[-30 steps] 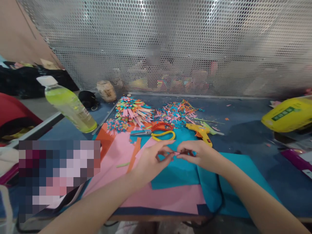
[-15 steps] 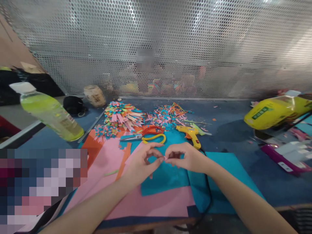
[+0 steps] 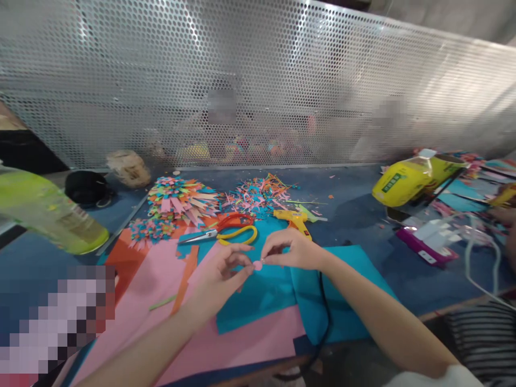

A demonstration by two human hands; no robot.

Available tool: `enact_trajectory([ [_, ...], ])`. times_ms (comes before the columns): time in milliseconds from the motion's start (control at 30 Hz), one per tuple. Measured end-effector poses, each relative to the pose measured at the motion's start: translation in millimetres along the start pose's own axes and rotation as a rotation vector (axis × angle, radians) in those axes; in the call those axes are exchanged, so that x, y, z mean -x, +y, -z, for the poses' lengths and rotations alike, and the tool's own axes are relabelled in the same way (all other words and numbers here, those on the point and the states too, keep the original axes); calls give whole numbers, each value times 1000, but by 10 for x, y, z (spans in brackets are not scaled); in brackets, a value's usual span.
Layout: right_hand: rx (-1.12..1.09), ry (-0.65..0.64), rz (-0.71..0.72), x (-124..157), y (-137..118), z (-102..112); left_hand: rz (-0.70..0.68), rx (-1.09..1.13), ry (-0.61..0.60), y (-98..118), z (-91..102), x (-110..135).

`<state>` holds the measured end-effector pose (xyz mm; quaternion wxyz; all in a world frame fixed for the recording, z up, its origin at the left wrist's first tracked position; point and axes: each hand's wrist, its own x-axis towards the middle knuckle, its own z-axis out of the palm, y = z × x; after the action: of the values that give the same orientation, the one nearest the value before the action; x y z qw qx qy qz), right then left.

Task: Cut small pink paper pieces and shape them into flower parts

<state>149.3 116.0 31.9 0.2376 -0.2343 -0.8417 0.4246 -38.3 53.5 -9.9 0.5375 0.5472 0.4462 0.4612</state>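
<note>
Between my two hands is a small round pink paper piece (image 3: 258, 265), held over a sheet of blue paper (image 3: 258, 298). My left hand (image 3: 220, 271) pinches its left edge with thumb and finger. The fingertips of my right hand (image 3: 294, 250) are closed at its upper right side. Just beyond my hands lie scissors (image 3: 237, 235) with yellow and red handles, pointing left. A yellow glue gun (image 3: 296, 219) rests behind my right hand, which hides part of it. Pink paper (image 3: 157, 279) and an orange paper strip (image 3: 186, 279) lie under and beside my left arm.
A heap of coloured fringed paper (image 3: 181, 201), small paper flowers (image 3: 151, 231) and a pile of scraps (image 3: 262, 194) sit behind. A green bottle (image 3: 60, 215) leans at left, a yellow bottle (image 3: 397, 185) at right. Perforated metal panel (image 3: 258, 107) backs the table. A black cord (image 3: 325, 312) runs down front.
The view has swung to the right, so the things on the table appear farther left. The pink piece between my fingertips now shows more of its round face.
</note>
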Motion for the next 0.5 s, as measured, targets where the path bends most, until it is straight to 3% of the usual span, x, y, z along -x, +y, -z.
enact_trajectory([
  [100,129,133,-140,45,38,142,-63,-158,20,23,10,2],
  [167,420,359,-253,97,103,252,-115,-325,13,44,20,3],
  [267,941,615,-575,189,266,342,-187,-585,-28,36,37,7],
  [367,1097,564,-876,248,429,294,-302,-756,-88,-40,58,21],
  [500,1109,427,-957,208,516,185,-377,-859,-117,-141,78,39],
])
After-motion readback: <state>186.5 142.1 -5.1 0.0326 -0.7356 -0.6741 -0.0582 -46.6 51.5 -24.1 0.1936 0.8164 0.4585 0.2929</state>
